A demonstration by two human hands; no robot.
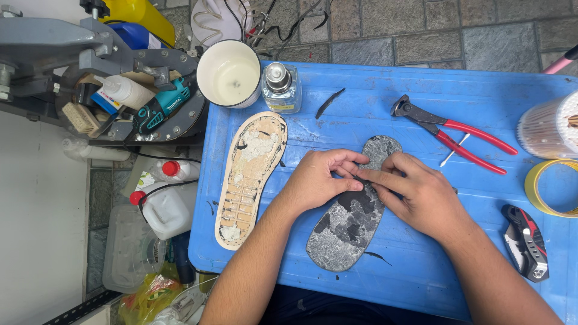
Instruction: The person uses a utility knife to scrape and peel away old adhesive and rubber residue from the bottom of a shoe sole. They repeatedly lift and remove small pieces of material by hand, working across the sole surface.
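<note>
1. Pinching at the grey and black insole (349,222), both hands at once, roughly mid-table on the blue table (421,265).
2. Left hand (316,180) resting on the insole's upper left edge, fingers curled together, thumb and fingertips closed on a bit of the black layer.
3. Right hand (421,192) lying across the insole from the right, index finger stretched out flat on the surface, tip touching the left hand's fingertips; thumb side hidden, so can't tell whether actually clamped on anything or just pressing.
4. Insole itself flat on the table, toe end pointing away, heel end toward the near edge, patchy grey with black residue.
5. Just left of the insole: tan shoe sole (250,180), lying flat with its crusty glue-covered inside face up, roughly parallel, not touching.
6. Beyond the insole's toe, up and to the left: white cup (229,73) and a small glass bottle with a metal cap (281,87), side by side.
7. Right of the insole's toe: red-handled pincers (454,133), jaw end toward the insole, well apart from it.
8. Far right of the insole: roll of yellow tape (551,188) at the table edge, and a red and black folding knife (527,242) nearer.
9. Thin black sliver (329,103) on the table between the bottle and the insole's toe.
</note>
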